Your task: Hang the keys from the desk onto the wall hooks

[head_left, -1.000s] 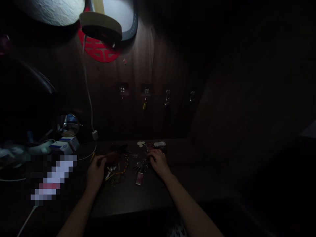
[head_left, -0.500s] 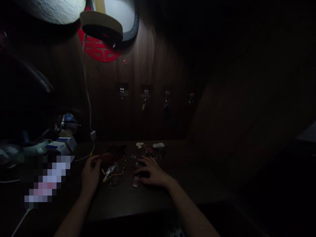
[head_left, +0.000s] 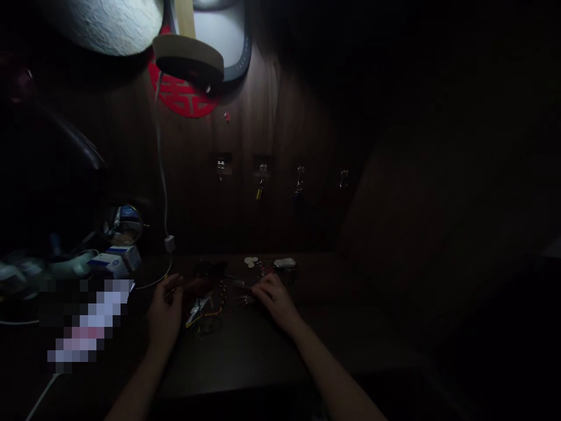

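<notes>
Near the back of a dark tabletop (head_left: pixel 228 368), my right hand (head_left: pixel 278 301) is closed in a pinch. Metal keys (head_left: pixel 246 300) show at its fingertips. My left hand (head_left: pixel 164 310) rests to the left with its fingers curled; what they hold, if anything, is too dark to make out. Beside its fingers lies a dark reddish item (head_left: pixel 197 286). Just right of that hand are a silvery key-like piece (head_left: pixel 197 311) and a yellow-and-black cord (head_left: pixel 213 313). Behind my right hand sit white round discs (head_left: pixel 250 261) and a pale oval fob (head_left: pixel 284 263).
Hooks line the wooden back panel; a yellow-tagged key (head_left: pixel 259 192) and a blue-tagged one (head_left: pixel 298 194) hang there. At left stand small white-and-blue boxes (head_left: pixel 114 261) and a round mirror (head_left: pixel 125 223). A white cable (head_left: pixel 162 169) hangs from a lamp base (head_left: pixel 188 58).
My right hand has drawn its spread fingers into a pinch by the keys. The pinkish tag beneath its thumb no longer shows. My left hand stays curled in place. The view has shifted slightly.
</notes>
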`<state>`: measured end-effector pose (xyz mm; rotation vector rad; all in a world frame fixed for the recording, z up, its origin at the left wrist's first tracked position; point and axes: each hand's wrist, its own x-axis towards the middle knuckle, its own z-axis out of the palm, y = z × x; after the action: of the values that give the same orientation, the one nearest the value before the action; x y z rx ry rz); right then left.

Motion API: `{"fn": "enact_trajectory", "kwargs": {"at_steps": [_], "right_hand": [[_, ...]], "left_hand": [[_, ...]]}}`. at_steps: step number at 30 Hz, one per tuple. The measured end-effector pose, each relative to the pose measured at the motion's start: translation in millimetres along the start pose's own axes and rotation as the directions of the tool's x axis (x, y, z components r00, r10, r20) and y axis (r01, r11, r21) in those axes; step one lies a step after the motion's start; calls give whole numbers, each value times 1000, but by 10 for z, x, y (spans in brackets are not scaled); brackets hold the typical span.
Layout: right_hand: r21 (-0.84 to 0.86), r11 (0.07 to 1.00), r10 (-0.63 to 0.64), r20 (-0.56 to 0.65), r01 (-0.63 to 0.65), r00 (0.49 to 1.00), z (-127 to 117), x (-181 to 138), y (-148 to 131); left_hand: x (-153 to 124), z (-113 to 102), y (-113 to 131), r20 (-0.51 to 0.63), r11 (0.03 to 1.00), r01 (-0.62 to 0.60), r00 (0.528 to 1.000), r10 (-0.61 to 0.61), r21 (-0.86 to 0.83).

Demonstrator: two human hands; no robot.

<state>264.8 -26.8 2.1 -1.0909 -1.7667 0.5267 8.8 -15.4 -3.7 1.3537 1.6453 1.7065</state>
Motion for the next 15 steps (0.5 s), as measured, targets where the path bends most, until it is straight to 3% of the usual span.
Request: {"fn": "enact_trajectory", "kwargs": {"at_steps": [3,6,9,11,13,15], "right_hand": [[322,932,230,-176,-164,957,3,76,20],[609,747,408,-106,-265,907,-19,125,-4],[787,548,443,17,-285,896,-46,130,-73],[849,443,432,80,-289,898,-64,118,-120],[882,379,412,110,-279,905,-85,104,-146],[904,341,393,112,-258,913,-105,95,-143]], "left_hand": [[-52,-1,97,23,984,-134,991,132,115],[-98,96,252,222,966,-228,955,197,124],[-191,323,436,503,972,-228,848,167,63],[-284,514,527,649,980,-197,748,137,21],[-378,698,567,752,984,-171,641,156,-59],[-450,840,562,783,983,-150,598,172,-102]]}}
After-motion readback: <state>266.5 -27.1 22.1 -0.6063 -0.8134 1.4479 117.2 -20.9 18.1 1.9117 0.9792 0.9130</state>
